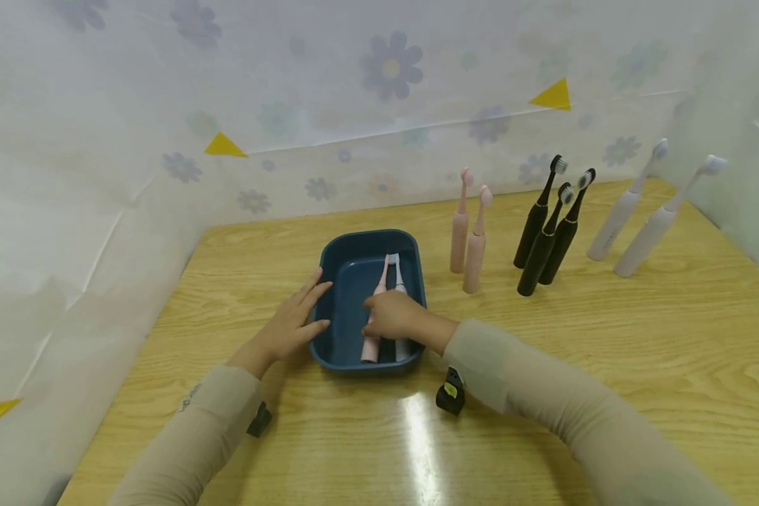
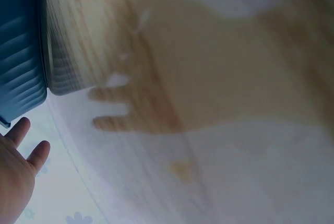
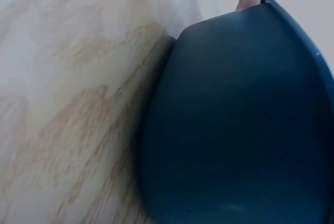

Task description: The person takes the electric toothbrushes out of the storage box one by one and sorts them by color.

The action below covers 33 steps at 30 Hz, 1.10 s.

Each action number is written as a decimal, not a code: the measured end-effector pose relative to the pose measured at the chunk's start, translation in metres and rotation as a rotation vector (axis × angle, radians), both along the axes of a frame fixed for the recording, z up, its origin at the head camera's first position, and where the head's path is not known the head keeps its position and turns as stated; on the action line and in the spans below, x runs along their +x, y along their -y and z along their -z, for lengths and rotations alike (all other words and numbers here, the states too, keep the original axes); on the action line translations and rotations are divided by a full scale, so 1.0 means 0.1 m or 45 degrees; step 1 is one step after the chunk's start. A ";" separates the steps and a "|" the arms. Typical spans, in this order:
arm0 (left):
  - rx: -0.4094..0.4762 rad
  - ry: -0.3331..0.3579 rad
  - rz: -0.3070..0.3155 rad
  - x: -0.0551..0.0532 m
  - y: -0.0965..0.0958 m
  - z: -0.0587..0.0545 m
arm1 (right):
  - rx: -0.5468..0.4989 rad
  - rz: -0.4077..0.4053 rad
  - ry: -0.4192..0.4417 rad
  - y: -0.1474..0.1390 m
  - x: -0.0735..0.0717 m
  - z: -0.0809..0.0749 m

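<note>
A dark blue bin point(image 1: 344, 302) sits on the table, its outer wall point(image 3: 235, 119) filling much of the right wrist view. Inside lie a pink electric toothbrush point(image 1: 370, 350) and a white electric toothbrush point(image 1: 403, 349), side by side with heads toward the far end. My right hand point(image 1: 393, 315) reaches over the bin's right wall, fingers curled round the pink toothbrush's handle and covering its middle. My left hand point(image 1: 289, 323) has its fingers spread at the left rim; the left wrist view catches part of that hand point(image 2: 15, 177) beside the ribbed bin point(image 2: 21, 51).
Right of the bin stand two pink toothbrushes point(image 1: 475, 260), several black toothbrushes point(image 1: 536, 260) and two white toothbrushes point(image 1: 648, 239), all upright. The wooden table point(image 1: 247, 253) ends at a flowered white sheet point(image 1: 329, 161) behind. A glare streak marks the front.
</note>
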<state>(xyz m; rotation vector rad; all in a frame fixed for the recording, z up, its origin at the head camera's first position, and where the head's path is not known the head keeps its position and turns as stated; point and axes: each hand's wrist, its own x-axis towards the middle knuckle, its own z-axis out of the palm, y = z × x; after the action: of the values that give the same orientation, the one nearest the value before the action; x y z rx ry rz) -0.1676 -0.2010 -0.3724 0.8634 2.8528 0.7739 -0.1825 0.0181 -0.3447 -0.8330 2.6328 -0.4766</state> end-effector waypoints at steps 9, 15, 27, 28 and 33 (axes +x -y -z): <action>-0.013 0.007 -0.005 -0.01 0.00 0.01 | 0.020 -0.015 0.007 0.06 -0.03 0.07; -0.020 0.007 -0.017 0.00 -0.01 -0.01 | -0.022 0.028 0.043 0.06 -0.05 0.08; -0.008 0.005 -0.010 0.01 0.00 -0.01 | -0.084 0.119 0.057 0.09 -0.05 0.09; -0.007 0.006 -0.010 0.01 0.00 -0.01 | -0.097 0.136 0.068 0.09 -0.05 0.09; -0.005 0.007 -0.015 0.00 0.00 -0.01 | -0.210 0.232 0.099 0.07 -0.04 0.09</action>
<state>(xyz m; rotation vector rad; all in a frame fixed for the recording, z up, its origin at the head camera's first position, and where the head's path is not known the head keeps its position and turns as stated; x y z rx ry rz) -0.1676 -0.2005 -0.3719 0.8431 2.8560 0.7699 -0.1867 0.0109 -0.3538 -0.6093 2.6356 -0.7670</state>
